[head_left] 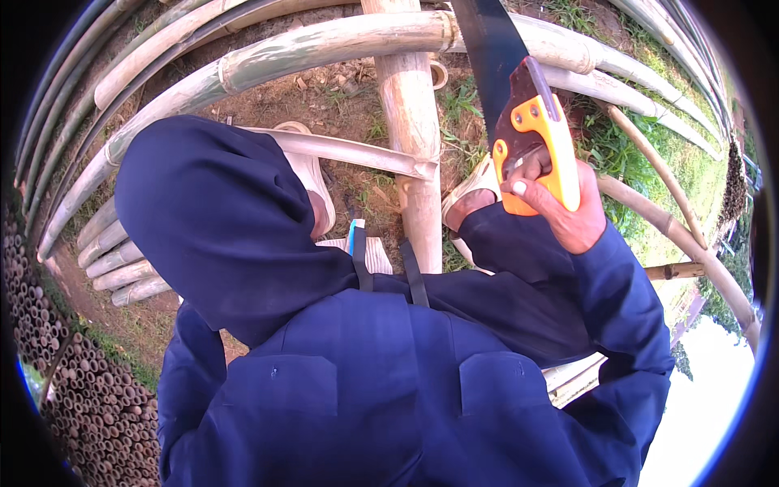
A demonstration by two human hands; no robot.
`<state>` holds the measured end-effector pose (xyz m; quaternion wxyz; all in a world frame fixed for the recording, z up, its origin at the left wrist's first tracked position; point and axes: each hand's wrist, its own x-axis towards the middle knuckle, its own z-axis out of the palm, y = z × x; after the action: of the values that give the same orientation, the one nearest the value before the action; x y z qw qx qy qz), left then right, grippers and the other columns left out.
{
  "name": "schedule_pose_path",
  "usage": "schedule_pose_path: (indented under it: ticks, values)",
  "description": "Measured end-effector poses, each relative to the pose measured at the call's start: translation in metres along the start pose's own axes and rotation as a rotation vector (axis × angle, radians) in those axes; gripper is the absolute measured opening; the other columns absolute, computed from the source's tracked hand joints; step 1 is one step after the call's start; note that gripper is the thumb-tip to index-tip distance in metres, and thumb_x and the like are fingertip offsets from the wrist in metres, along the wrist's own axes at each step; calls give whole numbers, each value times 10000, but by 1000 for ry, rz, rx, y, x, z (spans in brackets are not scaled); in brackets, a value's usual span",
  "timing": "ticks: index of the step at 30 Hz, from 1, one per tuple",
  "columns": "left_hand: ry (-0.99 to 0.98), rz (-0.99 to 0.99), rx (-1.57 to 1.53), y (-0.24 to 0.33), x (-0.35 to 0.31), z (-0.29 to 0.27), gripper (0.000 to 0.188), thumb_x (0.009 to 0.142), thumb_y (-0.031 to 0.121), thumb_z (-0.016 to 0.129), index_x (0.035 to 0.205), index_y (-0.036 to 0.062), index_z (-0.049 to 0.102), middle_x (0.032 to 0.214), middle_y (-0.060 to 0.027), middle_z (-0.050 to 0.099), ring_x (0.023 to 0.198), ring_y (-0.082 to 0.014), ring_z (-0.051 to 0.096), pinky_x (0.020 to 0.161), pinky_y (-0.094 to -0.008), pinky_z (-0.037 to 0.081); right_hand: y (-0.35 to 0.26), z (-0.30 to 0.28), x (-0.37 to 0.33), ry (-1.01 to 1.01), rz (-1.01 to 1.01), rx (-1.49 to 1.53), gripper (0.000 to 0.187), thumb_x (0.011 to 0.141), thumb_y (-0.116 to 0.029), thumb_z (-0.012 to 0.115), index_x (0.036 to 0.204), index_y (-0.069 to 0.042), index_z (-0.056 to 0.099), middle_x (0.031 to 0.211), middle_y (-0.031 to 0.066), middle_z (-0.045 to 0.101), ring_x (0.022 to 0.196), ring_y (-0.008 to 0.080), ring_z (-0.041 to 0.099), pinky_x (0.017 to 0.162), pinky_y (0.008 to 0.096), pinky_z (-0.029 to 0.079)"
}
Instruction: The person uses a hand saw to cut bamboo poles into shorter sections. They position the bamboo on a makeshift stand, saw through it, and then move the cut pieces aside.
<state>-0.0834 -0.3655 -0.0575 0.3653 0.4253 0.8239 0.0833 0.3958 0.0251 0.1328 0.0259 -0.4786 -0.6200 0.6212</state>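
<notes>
My right hand (574,213) is closed around the orange handle of a handsaw (533,85). The saw's dark blade points away from me and passes over a thick, pale bamboo pole (341,45) near one of its joints. Whether the blade touches the pole I cannot tell. My left sleeve (191,369) hangs down beside my raised left knee (203,195), and the left hand itself is out of sight. Between my feet, another bamboo pole (412,105) runs lengthwise beneath the crossing one. A split bamboo strip (349,152) lies against it.
More bamboo poles (122,260) lie on the ground at left, with a large stack of cut bamboo ends (101,406) at lower left. Further poles (657,211) stretch away on the right over grass. My light-coloured shoes (312,183) stand either side of the lengthwise pole.
</notes>
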Motion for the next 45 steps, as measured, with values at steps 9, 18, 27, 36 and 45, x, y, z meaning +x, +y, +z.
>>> schedule_pose_path:
  ticks: [9, 18, 27, 36, 45]
  values:
    - [-423, -447, -1, -23, -33, 53, 319, 1033, 153, 572, 1282, -37, 629, 1184, -142, 712, 1094, -200, 676, 974, -327, 517, -17, -11, 3, -116, 78, -21, 204, 910, -34, 741, 857, -15, 545, 857, 151, 692, 858, 252, 700, 1045, 465, 496]
    - [-484, -567, -35, -12, -42, 48, 333, 1030, 153, 582, 1300, -39, 617, 1197, -146, 708, 1107, -201, 672, 984, -328, 515, -12, -13, 16, -59, -8, -40, 155, 842, 65, 732, 809, -34, 618, 789, 120, 673, 783, 298, 683, 879, 426, 552]
    - [-516, -626, -49, -8, -51, 52, 349, 1028, 152, 592, 1318, -40, 606, 1210, -150, 703, 1119, -203, 668, 993, -329, 513, -2, -12, 11, -12, -53, 27, 153, 783, 123, 714, 781, 7, 613, 712, 136, 639, 726, 297, 678, 806, 438, 558]
    - [-522, -636, -66, -9, -53, 63, 367, 1025, 152, 602, 1337, -42, 595, 1223, -154, 699, 1132, -204, 663, 1003, -329, 511, 3, -10, 7, 8, -63, 82, 128, 781, 127, 687, 788, 12, 630, 758, 146, 662, 738, 288, 667, 822, 432, 556]
    - [-446, -499, -66, -23, -27, 82, 386, 1022, 151, 612, 1355, -44, 584, 1236, -158, 694, 1144, -206, 659, 1012, -330, 509, -7, -8, 4, -45, 47, -87, 145, 905, 35, 672, 852, -16, 547, 858, 152, 690, 856, 243, 682, 1000, 475, 512]
